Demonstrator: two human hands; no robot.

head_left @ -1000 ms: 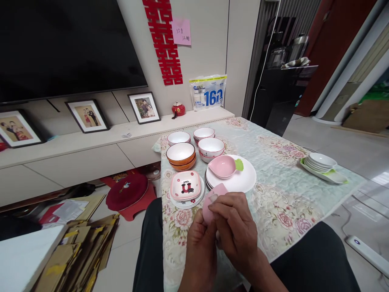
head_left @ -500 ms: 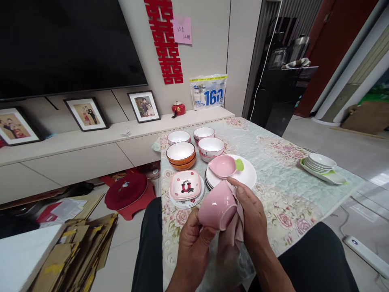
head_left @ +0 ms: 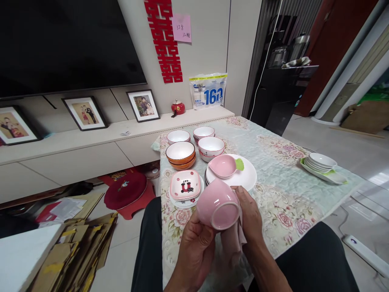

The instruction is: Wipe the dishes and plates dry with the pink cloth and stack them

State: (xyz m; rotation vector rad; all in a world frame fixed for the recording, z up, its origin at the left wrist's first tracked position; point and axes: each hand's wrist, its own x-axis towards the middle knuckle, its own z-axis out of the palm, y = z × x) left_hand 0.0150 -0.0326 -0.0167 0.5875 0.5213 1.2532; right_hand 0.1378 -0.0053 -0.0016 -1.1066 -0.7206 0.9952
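Observation:
A glossy pink bowl [head_left: 212, 202] is tilted on its side above the near part of the table, its round foot turned toward me. My left hand [head_left: 196, 245] grips its lower left, thumb on the outside. My right hand [head_left: 251, 217] is closed on a dusty-pink cloth [head_left: 232, 239] pressed against the bowl's right side; part of those fingers is hidden behind the bowl. Just beyond lies a pink strawberry-shaped dish [head_left: 223, 165] with a green leaf handle, resting on stacked white plates [head_left: 249, 174]. Square cat-pattern dishes [head_left: 185, 184] sit on round plates to the left.
Orange bowls [head_left: 181, 155] and red-rimmed white bowls [head_left: 212, 147] stand in stacks behind. At the right edge of the flowered tablecloth [head_left: 285, 194], small white dishes [head_left: 322, 161] rest on a green-edged plate. A red stool [head_left: 127, 194] and flattened cardboard [head_left: 73, 251] are on the floor at left.
The pink bowl has turned so its foot faces me more fully. My right hand and the cloth have shifted slightly down along its right side.

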